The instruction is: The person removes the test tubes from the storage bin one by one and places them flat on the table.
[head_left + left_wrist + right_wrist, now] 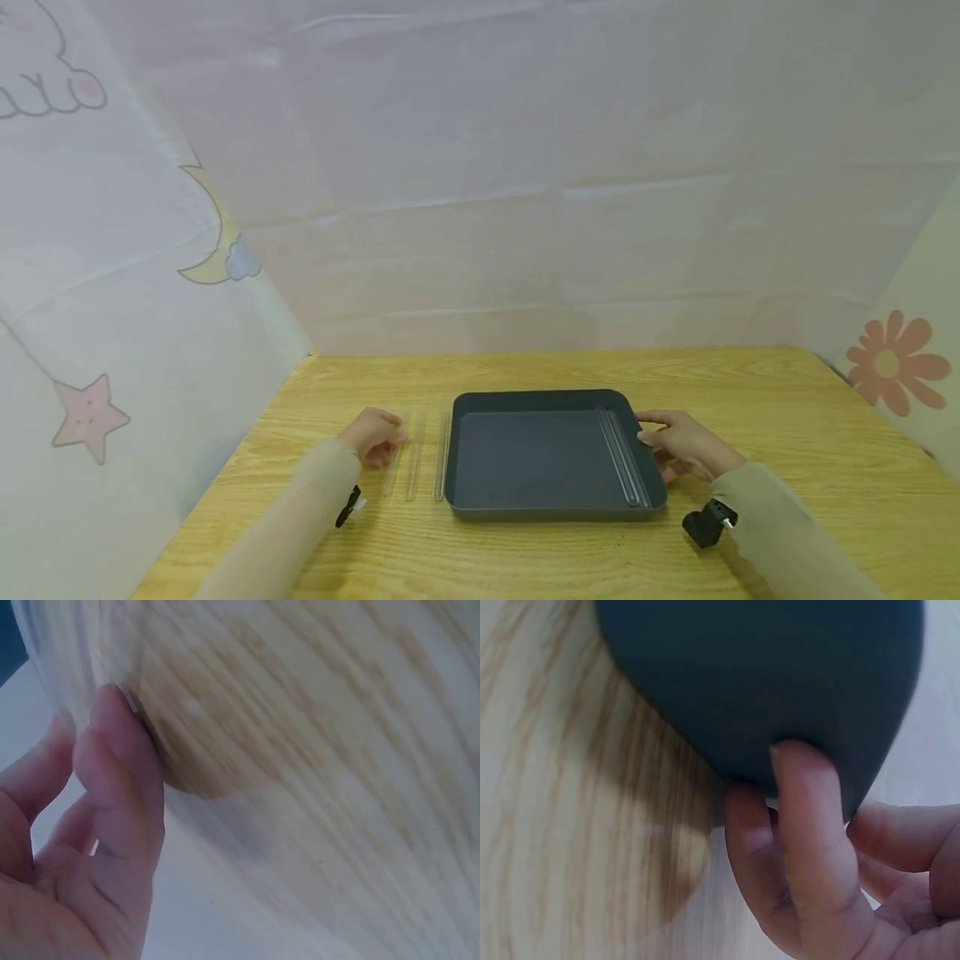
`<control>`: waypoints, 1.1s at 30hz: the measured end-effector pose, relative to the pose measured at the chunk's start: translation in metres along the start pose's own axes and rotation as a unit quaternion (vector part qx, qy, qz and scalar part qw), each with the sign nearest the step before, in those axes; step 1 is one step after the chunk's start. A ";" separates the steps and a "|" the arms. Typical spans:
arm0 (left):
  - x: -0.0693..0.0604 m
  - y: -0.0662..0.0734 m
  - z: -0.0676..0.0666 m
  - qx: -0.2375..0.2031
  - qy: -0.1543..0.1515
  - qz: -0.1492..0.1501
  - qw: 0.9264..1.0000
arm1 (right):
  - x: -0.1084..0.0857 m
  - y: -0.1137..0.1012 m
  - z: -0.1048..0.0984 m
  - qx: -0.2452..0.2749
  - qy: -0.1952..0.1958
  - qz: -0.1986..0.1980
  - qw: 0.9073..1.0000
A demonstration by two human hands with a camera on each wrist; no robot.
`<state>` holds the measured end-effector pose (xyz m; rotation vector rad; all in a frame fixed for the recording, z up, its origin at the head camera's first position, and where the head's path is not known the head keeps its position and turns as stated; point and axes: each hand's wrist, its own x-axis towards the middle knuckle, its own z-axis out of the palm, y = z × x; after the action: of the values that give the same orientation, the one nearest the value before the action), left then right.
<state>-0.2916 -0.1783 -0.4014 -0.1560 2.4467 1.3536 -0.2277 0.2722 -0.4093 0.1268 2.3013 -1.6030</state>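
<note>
A dark grey rectangular tray (540, 514) lies on the table. Along its right inner side lie clear test tubes (621, 458), close together and hard to count. My right hand (686, 442) holds the tray's right side; in the right wrist view fingers (810, 817) press the outer wall and the thumb meets the rim. Left of the tray, more clear tubes stretch away from me, roughly parallel. My left hand (372, 433) is at the leftmost test tube (393, 462). The left wrist view has its thumb and fingers (124, 772) pinching this tube near its side.
The wooden table (547, 562) runs back to a pale cloth wall (525, 250). Two more test tubes lie between the left hand and the tray, the inner one (440, 467) right beside the tray wall. Both wrists carry small black devices (705, 525).
</note>
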 end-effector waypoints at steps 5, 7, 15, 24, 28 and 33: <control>-0.003 0.001 0.003 -0.008 0.007 0.003 1.000 | 0.000 -0.001 0.000 -0.001 0.000 0.001 1.000; -0.003 0.001 0.003 -0.001 0.009 0.009 1.000 | 0.000 -0.001 0.001 -0.001 0.001 0.002 1.000; -0.003 0.002 0.000 0.015 0.017 0.010 1.000 | 0.000 -0.001 0.000 -0.003 0.001 0.001 1.000; -0.015 0.007 -0.010 0.023 0.017 0.017 0.999 | 0.000 -0.002 0.000 0.002 0.003 0.001 1.000; -0.022 0.011 -0.012 0.029 0.013 0.017 0.999 | 0.000 -0.003 0.001 0.003 0.005 0.001 1.000; -0.025 0.015 -0.008 0.017 0.015 0.032 0.999 | 0.000 -0.002 0.001 0.003 0.005 0.002 1.000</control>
<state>-0.2737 -0.1786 -0.3772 -0.0907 2.5186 1.3436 -0.2277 0.2706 -0.4072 0.1402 2.3036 -1.6109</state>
